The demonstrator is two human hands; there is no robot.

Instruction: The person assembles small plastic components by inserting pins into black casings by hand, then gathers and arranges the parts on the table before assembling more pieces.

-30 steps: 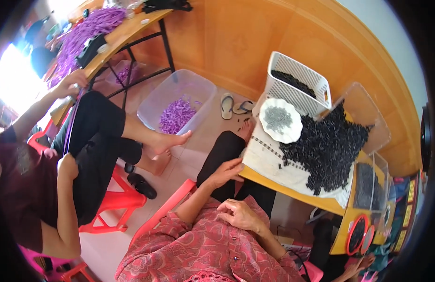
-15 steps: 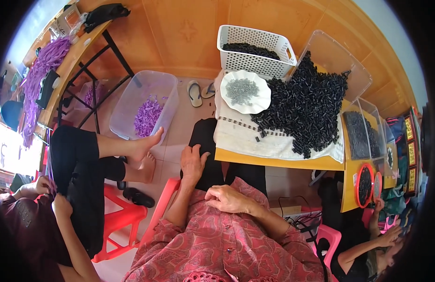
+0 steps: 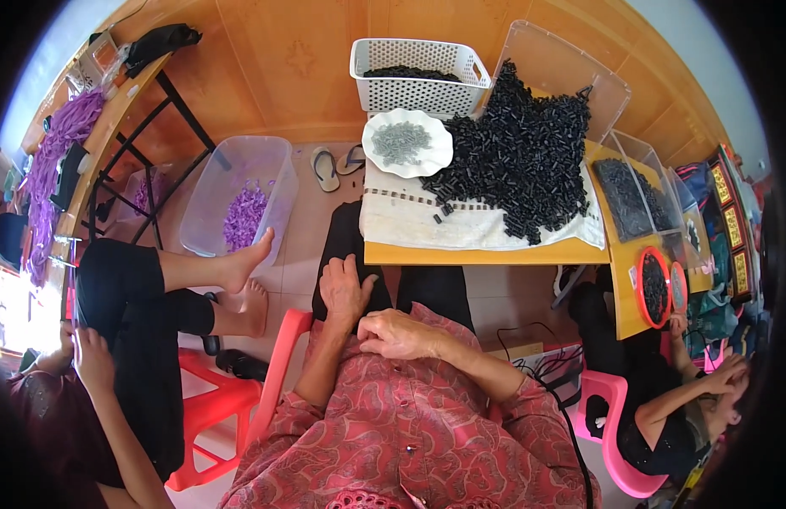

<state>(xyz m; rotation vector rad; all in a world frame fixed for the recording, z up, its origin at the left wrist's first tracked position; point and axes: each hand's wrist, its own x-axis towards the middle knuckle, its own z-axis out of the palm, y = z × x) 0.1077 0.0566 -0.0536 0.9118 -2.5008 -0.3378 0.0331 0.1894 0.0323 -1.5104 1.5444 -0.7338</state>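
My left hand [image 3: 345, 290] lies flat on my left thigh, fingers stretched out and a little apart, with nothing in it. Against my red patterned shirt at the lap rests my right hand [image 3: 397, 333], its fingers loosely curled and no object seen in them. Beyond both hands stands a table with a white cloth [image 3: 486, 227]. A large heap of short black tube pieces [image 3: 529, 153] covers much of the cloth. To the heap's left, a white scalloped plate [image 3: 440, 157] holds small clear grey pieces [image 3: 401, 142].
Behind the plate stands a white perforated basket [image 3: 418, 100] with black pieces inside. A clear bin [image 3: 204, 216] with purple pieces sits on the floor at left. Co-workers sit on both sides, on a red stool [image 3: 210, 407] and a pink chair [image 3: 609, 424].
The view has shifted, so the table and basket appear further left and higher. My right hand's fingers are more curled; my left hand stays on the thigh. The left co-worker's hands have moved.
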